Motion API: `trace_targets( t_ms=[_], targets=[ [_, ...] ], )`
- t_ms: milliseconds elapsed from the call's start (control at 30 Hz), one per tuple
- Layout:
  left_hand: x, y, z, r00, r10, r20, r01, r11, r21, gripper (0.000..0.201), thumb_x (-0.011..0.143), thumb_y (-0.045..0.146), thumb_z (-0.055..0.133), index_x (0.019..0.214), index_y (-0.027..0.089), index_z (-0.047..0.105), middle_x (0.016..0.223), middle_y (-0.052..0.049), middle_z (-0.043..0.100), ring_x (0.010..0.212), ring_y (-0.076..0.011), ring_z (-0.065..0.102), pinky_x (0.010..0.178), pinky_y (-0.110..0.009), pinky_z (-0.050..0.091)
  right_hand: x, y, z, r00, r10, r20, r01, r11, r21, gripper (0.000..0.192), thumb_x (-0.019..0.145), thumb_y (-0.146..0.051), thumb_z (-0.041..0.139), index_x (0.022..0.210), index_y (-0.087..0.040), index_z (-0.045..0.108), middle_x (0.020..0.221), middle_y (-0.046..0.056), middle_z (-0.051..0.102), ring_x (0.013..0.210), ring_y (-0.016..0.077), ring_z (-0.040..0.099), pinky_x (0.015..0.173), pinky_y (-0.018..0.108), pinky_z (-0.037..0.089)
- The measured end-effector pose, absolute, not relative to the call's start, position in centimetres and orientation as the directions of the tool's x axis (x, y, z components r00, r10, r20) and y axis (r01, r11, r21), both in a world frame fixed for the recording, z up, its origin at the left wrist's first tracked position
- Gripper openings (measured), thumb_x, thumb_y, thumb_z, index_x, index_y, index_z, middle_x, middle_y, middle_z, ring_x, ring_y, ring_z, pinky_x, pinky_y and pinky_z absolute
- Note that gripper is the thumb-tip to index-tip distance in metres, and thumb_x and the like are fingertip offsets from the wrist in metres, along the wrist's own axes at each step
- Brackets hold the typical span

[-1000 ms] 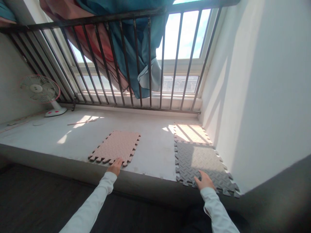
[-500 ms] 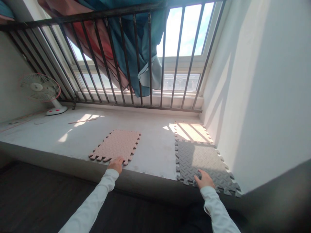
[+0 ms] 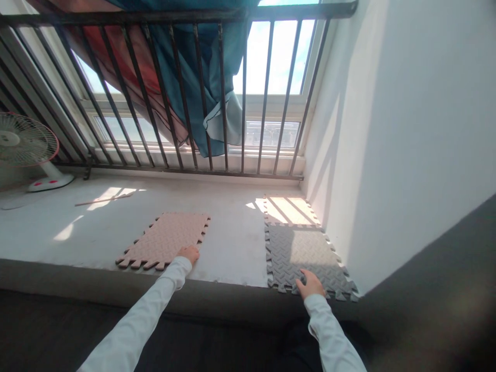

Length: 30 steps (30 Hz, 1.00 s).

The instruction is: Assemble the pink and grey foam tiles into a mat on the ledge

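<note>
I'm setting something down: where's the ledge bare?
The strip between pink mat and gray mat is bare past the left hand, as is the patch between pink mat, stick and front edge. Crowded: the right end: gray mat, sunlit mat, wall, right hand.

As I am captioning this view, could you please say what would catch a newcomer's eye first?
Probably the teal and red curtain behind the dark railing, at the top. Below, on the pale ledge, the left hand is at the near right corner of a pink mat, while the right hand is at the near edge of a grey mat beside the wall.
</note>
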<state>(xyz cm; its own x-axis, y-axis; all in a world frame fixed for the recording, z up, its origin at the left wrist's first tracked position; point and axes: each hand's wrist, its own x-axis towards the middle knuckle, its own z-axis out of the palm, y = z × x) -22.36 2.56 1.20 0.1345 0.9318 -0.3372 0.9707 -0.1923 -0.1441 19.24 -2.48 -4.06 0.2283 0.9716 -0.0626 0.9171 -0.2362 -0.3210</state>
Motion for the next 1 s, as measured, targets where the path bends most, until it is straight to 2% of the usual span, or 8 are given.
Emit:
trace_targets(
  t_ms=[200,300,400,500,633,700,867,1000],
  targets=[
    [-22.2,2.9,1.5,0.119,0.92,-0.374,0.964,-0.197,-0.178,0.03,0.071,0.009,0.043,0.084,0.021,0.066,0.107,-0.01,0.06,0.109,-0.0236,0.047,0.083,-0.038,0.04,18.2,-3.0,-3.2,0.254,0.965,-0.061,0.923,-0.261,-0.283,0.043,0.072,-0.024,0.041,0.112,-0.02,0.054,0.119,0.006,0.053,0.108,0.0199,0.048,0.088,0.032,0.039],
    [-20.9,3.3,1.1,0.194,0.941,-0.276,0.955,-0.245,-0.165,0.03,0.07,0.012,0.045,0.092,0.021,0.064,0.109,-0.011,0.057,0.103,-0.0232,0.051,0.083,-0.038,0.041,17.9,-3.0,-2.9,0.252,0.963,-0.092,0.928,-0.268,-0.258,0.045,0.07,-0.023,0.043,0.114,-0.02,0.053,0.121,0.007,0.051,0.112,0.0205,0.044,0.091,0.033,0.036],
    [-18.0,4.2,0.1,0.362,0.927,-0.103,0.925,-0.37,-0.087,0.033,0.073,0.011,0.04,0.097,0.02,0.061,0.103,-0.009,0.059,0.097,-0.0202,0.054,0.084,-0.035,0.042,17.6,-2.9,-2.5,0.258,0.96,-0.108,0.931,-0.277,-0.239,0.047,0.069,-0.023,0.045,0.115,-0.02,0.052,0.125,0.008,0.047,0.117,0.022,0.039,0.096,0.035,0.031],
    [-13.6,6.0,-1.2,0.423,0.905,-0.042,0.904,-0.419,0.086,0.036,0.073,0.013,0.042,0.105,0.019,0.057,0.109,-0.008,0.058,0.101,-0.019,0.053,0.089,-0.033,0.04,17.2,-2.9,-2.1,0.274,0.955,-0.117,0.931,-0.293,-0.215,0.047,0.07,-0.024,0.045,0.117,-0.02,0.051,0.129,0.007,0.044,0.121,0.0226,0.034,0.099,0.036,0.027],
    [-7.2,9.4,-2.4,0.243,0.965,-0.102,0.867,-0.169,0.468,0.043,0.071,0.013,0.048,0.114,0.015,0.051,0.116,-0.008,0.056,0.103,-0.0162,0.053,0.095,-0.028,0.036,16.8,-3.0,-1.8,0.305,0.941,-0.15,0.926,-0.33,-0.185,0.048,0.071,-0.026,0.046,0.119,-0.022,0.049,0.132,0.006,0.039,0.123,0.0233,0.03,0.1,0.038,0.025],
    [-4.4,11.3,-2.7,0.145,0.976,-0.164,0.804,-0.019,0.595,0.045,0.069,0.013,0.051,0.114,0.014,0.05,0.117,-0.009,0.056,0.102,-0.0161,0.054,0.094,-0.027,0.036,16.7,-2.8,-1.8,0.308,0.937,-0.164,0.924,-0.336,-0.184,0.049,0.071,-0.027,0.048,0.12,-0.023,0.047,0.135,0.006,0.035,0.125,0.0237,0.027,0.101,0.039,0.023],
    [0.6,15.7,-3.6,0.049,0.97,-0.239,0.69,0.14,0.71,0.047,0.069,0.014,0.054,0.116,0.009,0.047,0.123,-0.015,0.05,0.107,-0.0175,0.051,0.09,-0.024,0.038,16.1,-1.9,-1.7,0.226,0.957,-0.182,0.941,-0.263,-0.213,0.052,0.073,-0.034,0.05,0.124,-0.026,0.043,0.14,0.006,0.026,0.127,0.0251,0.02,0.102,0.044,0.018],
    [2.8,18.5,-4.6,-0.041,0.954,-0.298,0.538,0.273,0.798,0.048,0.067,0.013,0.059,0.113,0.008,0.048,0.118,-0.016,0.054,0.107,-0.0204,0.051,0.086,-0.026,0.041,15.4,-1.1,-1.3,0.214,0.953,-0.215,0.936,-0.263,-0.236,0.057,0.073,-0.043,0.051,0.127,-0.03,0.038,0.141,0.006,0.022,0.129,0.0243,0.017,0.102,0.045,0.015]
  ],
)
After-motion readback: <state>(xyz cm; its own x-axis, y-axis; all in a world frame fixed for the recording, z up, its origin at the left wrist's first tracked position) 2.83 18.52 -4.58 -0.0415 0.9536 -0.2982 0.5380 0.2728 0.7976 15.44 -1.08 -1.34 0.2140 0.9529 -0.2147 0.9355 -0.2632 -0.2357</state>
